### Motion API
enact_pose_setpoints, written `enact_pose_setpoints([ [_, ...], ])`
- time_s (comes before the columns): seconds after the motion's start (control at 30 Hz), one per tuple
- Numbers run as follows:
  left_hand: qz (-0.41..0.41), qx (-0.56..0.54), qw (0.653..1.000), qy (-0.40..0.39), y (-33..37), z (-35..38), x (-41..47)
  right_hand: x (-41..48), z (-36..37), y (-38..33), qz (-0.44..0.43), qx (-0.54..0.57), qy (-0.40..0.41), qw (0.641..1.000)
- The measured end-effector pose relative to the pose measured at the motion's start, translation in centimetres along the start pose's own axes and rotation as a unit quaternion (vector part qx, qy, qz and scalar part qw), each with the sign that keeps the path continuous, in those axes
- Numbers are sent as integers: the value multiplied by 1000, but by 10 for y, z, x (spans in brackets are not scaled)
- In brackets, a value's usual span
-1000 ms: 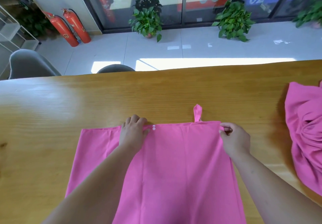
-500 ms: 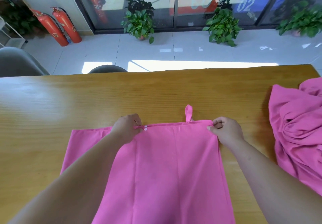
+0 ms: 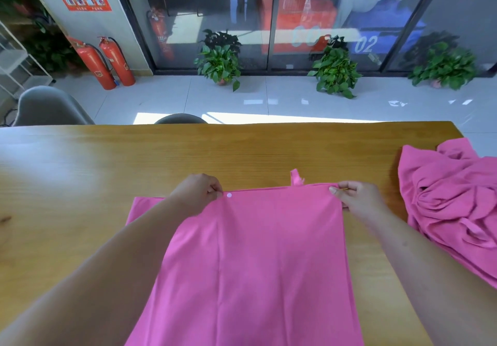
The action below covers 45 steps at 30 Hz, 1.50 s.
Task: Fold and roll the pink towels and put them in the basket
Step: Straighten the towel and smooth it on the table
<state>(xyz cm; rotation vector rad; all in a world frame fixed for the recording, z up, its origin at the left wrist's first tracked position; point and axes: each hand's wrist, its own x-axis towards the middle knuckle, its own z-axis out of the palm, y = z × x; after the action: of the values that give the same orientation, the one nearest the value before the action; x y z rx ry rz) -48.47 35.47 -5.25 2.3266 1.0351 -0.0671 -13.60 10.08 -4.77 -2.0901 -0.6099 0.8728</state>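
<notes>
A pink towel [image 3: 258, 259] lies spread on the wooden table [image 3: 107, 173] in front of me, with a small hanging loop and a white snap at its far edge. My left hand [image 3: 197, 193] pinches that far edge near the snap. My right hand [image 3: 357, 197] pinches the far right corner. The top layer looks slightly lifted between the two hands, and part of the towel shows beyond my left arm. A crumpled heap of pink towels [image 3: 454, 206] sits at the table's right end. No basket is in view.
Beyond the far table edge stand a grey chair [image 3: 45, 107] and a dark chair back [image 3: 180, 118]. Potted plants [image 3: 220, 60] and two red fire extinguishers [image 3: 105, 63] stand on the tiled floor by the glass wall.
Both hands keep their pinch on the towel's far edge and have raised it a little. The camera has tilted up and turned right, showing more of the heap.
</notes>
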Motion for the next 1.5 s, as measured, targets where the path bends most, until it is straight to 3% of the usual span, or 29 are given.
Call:
enact_pose_setpoints([
  [0.2, 23, 17, 999, 26, -2, -16, -21, -72, -5, -72, -63, 103, -181, 976],
  [0.27, 30, 22, 999, 30, -6, -21, -26, -74, -11, -72, -57, 111, -119, 985],
  [0.33, 31, 29, 999, 26, -8, -25, -29, -73, -11, -68, -60, 31, -21, 997],
  [0.37, 33, 36, 999, 23, -8, -26, -31, -74, -7, -68, -53, -4, -9, 999],
  [0.43, 36, 51, 998, 13, -6, -26, -33, -88, 2, -79, -53, -3, -98, 994],
  [0.5, 37, 60, 997, 8, -7, -25, -36, -107, 6, -94, -71, 62, -223, 970],
  [0.57, 38, 61, 997, 11, -9, -25, -39, -119, 1, -104, -83, 143, -280, 946],
  [0.63, 37, 54, 998, 15, -10, -27, -43, -109, -3, -99, -67, 140, -213, 965],
  [0.7, 35, 44, 998, 13, -11, -28, -46, -97, -2, -89, -53, 21, -90, 994],
  [0.77, 32, 41, 999, 5, -12, -27, -47, -97, 2, -88, -41, -42, -61, 996],
  [0.87, 40, 48, 998, -3, -15, -23, -45, -122, 4, -106, -52, 55, -236, 969],
  [0.93, 42, 50, 998, -8, -16, -21, -44, -131, 0, -116, -59, 120, -302, 944],
  [1.0, 35, 52, 998, -4, -17, -19, -41, -115, -3, -105, -52, 105, -245, 963],
  [1.07, 20, 53, 998, 8, -18, -16, -39, -86, -6, -81, -20, 38, -110, 993],
  [1.13, 3, 59, 998, 20, -15, -12, -35, -62, -8, -55, -3, 17, -23, 1000],
  [1.33, -28, 124, 990, 61, 0, 17, -21, -30, -2, -19, -65, -229, 99, 966],
  [1.43, -75, 137, 983, 96, 12, 33, -16, -20, 7, -11, -36, -226, 110, 967],
  [1.5, -119, 122, 980, 101, 19, 46, -13, -12, 17, -3, -1, -152, 92, 984],
])
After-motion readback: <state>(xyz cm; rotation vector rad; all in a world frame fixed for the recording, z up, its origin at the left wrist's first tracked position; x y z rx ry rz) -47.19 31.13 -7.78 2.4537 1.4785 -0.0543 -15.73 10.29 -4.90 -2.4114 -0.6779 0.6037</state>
